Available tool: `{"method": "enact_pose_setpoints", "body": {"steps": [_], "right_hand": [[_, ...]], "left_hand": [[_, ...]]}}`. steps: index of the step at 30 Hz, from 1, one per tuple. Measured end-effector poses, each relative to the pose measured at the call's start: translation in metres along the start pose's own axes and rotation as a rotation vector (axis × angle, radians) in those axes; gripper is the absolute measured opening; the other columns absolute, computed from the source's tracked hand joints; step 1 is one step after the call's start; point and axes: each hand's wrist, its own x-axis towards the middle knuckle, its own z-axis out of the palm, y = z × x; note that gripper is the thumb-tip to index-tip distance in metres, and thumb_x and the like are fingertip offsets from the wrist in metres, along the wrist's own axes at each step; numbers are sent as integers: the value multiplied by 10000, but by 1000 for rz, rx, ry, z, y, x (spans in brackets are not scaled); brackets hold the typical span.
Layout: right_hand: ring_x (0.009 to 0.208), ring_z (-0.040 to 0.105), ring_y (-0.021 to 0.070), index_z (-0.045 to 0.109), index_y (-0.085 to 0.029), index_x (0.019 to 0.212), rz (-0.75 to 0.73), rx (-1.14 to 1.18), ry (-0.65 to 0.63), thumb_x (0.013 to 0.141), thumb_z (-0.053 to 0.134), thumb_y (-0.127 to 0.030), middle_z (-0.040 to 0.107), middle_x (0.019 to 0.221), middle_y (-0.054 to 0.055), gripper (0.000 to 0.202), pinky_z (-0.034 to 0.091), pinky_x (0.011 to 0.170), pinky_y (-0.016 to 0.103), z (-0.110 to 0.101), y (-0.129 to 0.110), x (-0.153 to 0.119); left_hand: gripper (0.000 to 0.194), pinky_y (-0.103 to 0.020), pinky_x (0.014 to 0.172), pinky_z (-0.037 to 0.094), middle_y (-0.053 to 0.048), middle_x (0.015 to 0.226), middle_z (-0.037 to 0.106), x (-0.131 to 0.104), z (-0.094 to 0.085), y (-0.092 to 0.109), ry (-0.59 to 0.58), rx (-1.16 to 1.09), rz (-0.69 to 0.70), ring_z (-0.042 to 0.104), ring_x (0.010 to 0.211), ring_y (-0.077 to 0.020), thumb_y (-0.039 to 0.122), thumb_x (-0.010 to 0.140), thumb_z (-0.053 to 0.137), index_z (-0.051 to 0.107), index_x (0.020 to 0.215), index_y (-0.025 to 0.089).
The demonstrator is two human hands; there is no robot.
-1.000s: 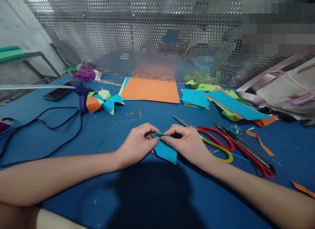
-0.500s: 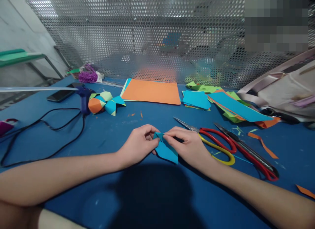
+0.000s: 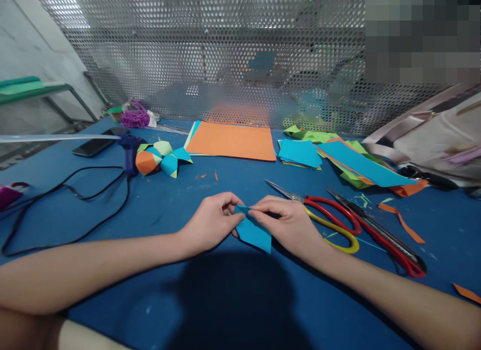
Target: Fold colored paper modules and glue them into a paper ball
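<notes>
Between my two hands is a small piece of blue paper [image 3: 256,233], its top edge folded over. My left hand [image 3: 215,220] pinches its upper left side between thumb and fingers. At the upper right of the fold, the thumb and forefinger of my right hand [image 3: 287,220] are closed on the same paper. Just past my right hand lie scissors [image 3: 334,222] with one red and one yellow handle loop. Beside them rests a red and black utility knife [image 3: 379,234].
Orange sheets [image 3: 233,140], blue paper squares [image 3: 300,153] and paper strips [image 3: 364,162] lie toward the back. Folded paper shapes [image 3: 161,158] sit by a blue glue gun [image 3: 130,153] with a black cord [image 3: 71,239]. A phone [image 3: 99,143] lies behind; a perforated metal screen [image 3: 210,54] borders the table.
The top fold of the blue paper looks flatter under my fingertips than before. Both hands keep their grip and have hardly moved.
</notes>
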Motion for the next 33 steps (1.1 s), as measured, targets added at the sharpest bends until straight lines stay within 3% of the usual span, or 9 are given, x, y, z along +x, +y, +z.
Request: {"method": "enact_pose_setpoints", "body": {"steps": [21, 28, 33], "right_hand": [[626, 602, 117, 705, -156, 739, -26, 28, -24, 802, 606, -136, 664, 694, 29, 119, 466, 578, 234, -1, 3, -1], [657, 599, 120, 692, -160, 771, -114, 5, -29, 826, 582, -133, 650, 711, 28, 126, 470, 606, 241, 0, 3, -2], [781, 629, 148, 699, -181, 895, -57, -97, -65, 817, 587, -120, 688, 821, 41, 149, 488, 718, 267, 4, 2, -1]], "left_hand": [[52, -161, 411, 410, 101, 496, 450, -3, 0, -2, -30, 28, 0, 526, 409, -68, 162, 733, 595, 557, 769, 160], [37, -155, 413, 400, 89, 500, 463, -3, 1, 1, -7, 1, 5, 508, 410, -59, 161, 753, 580, 547, 738, 149], [80, -153, 402, 392, 91, 501, 456, -3, 0, -2, 7, -36, 43, 498, 393, -53, 200, 776, 574, 528, 730, 154]]}}
